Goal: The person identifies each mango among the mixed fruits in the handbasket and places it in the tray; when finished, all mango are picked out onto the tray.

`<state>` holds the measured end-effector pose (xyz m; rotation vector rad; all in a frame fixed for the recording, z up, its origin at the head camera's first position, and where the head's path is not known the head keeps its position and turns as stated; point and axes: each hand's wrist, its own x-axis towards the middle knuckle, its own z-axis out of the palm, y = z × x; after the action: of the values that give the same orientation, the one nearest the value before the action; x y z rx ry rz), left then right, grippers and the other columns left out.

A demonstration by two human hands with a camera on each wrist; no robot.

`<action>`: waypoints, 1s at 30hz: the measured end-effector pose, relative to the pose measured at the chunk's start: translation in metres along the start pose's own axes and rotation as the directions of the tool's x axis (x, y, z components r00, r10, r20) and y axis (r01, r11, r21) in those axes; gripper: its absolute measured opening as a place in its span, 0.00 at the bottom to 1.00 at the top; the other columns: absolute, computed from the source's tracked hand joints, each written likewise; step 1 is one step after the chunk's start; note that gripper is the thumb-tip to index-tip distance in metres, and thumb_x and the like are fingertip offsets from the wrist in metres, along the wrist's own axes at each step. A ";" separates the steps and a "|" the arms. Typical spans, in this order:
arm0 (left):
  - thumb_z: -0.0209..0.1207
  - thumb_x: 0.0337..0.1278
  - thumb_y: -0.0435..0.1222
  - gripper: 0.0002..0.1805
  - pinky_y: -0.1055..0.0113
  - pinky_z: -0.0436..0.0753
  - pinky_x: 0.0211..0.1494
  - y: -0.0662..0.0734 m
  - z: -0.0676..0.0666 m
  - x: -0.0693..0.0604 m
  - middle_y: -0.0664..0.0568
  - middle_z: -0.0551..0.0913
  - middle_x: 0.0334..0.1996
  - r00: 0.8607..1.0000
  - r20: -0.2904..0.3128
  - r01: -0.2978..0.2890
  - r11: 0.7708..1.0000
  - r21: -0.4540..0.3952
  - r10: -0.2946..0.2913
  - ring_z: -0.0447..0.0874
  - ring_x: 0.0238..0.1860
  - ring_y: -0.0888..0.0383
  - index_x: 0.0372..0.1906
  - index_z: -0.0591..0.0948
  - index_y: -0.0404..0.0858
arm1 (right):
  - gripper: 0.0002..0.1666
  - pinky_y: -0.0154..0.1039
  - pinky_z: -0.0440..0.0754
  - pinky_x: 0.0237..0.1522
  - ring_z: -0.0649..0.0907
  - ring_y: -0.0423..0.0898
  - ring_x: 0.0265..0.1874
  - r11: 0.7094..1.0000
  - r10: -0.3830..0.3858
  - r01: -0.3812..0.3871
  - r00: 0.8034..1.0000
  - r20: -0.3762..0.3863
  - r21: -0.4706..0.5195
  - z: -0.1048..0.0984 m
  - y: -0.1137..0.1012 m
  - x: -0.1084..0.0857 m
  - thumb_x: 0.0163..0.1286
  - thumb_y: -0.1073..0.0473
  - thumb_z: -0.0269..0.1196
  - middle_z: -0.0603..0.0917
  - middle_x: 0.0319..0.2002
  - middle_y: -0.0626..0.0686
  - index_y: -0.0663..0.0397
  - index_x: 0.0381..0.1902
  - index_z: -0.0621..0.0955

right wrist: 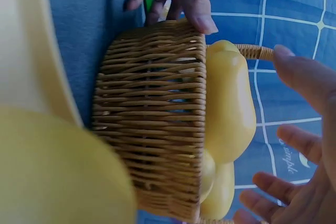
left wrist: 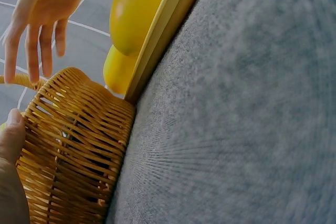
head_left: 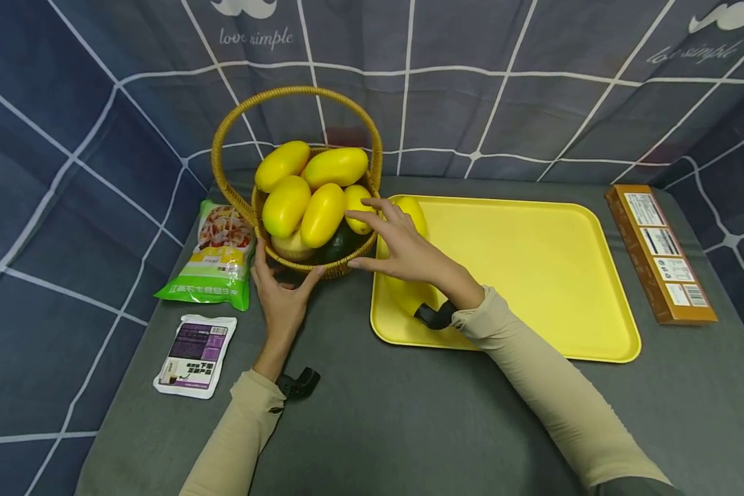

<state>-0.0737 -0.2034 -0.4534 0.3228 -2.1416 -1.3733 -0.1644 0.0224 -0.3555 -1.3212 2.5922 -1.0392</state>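
Note:
A woven basket (head_left: 337, 270) with a tall hoop handle holds several yellow mangoes (head_left: 286, 207), a dark green fruit (head_left: 339, 244) resembling an avocado, and a paler fruit (head_left: 293, 246) partly covered by the mangoes. My left hand (head_left: 280, 300) holds the basket's front left side, with its thumb (left wrist: 11, 135) at the rim. Over the basket's right rim hovers my right hand (head_left: 403, 244), fingers spread and nothing in its grasp. Two yellow fruits (head_left: 411, 210) lie along the left side of the yellow tray (head_left: 521, 275), partly hidden by the right hand and wrist.
Left of the basket lies a green food bag (head_left: 217, 255), touching or very near it. A white and purple pouch (head_left: 195, 355) rests in front of that bag. At the right, beyond the tray, is a brown box (head_left: 660, 255). A gridded cloth (head_left: 446, 110) hangs behind the table.

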 end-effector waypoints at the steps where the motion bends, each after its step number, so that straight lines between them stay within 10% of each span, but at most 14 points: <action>1: 0.74 0.44 0.50 0.59 0.64 0.75 0.40 0.000 0.000 0.000 0.48 0.58 0.70 1.000 0.001 0.000 1.000 0.002 0.000 0.69 0.55 0.51 0.78 0.50 0.54 | 0.45 0.60 0.56 0.69 0.58 0.56 0.73 1.000 0.008 -0.008 1.000 0.005 -0.001 -0.001 -0.001 0.005 0.63 0.42 0.69 0.58 0.73 0.60 0.44 0.73 0.65; 13: 0.75 0.45 0.47 0.59 0.62 0.74 0.41 0.000 -0.001 0.000 0.46 0.58 0.71 1.000 0.012 0.018 1.000 0.004 -0.018 0.69 0.56 0.50 0.78 0.49 0.54 | 0.48 0.61 0.56 0.68 0.59 0.57 0.72 0.997 0.067 -0.065 0.997 0.048 -0.043 0.008 -0.005 0.052 0.63 0.39 0.67 0.56 0.73 0.60 0.43 0.75 0.62; 30: 0.75 0.45 0.45 0.59 0.63 0.72 0.41 0.002 0.000 0.000 0.47 0.56 0.72 1.000 0.016 0.021 1.000 0.006 -0.022 0.67 0.57 0.50 0.78 0.49 0.54 | 0.56 0.67 0.54 0.66 0.60 0.53 0.72 0.986 0.140 -0.136 0.990 0.030 -0.098 0.023 -0.011 0.069 0.56 0.34 0.70 0.56 0.73 0.58 0.39 0.76 0.58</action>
<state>-0.0733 -0.2030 -0.4514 0.3394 -2.1613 -1.3860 -0.1922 -0.0454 -0.3501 -1.1467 2.6919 -0.8714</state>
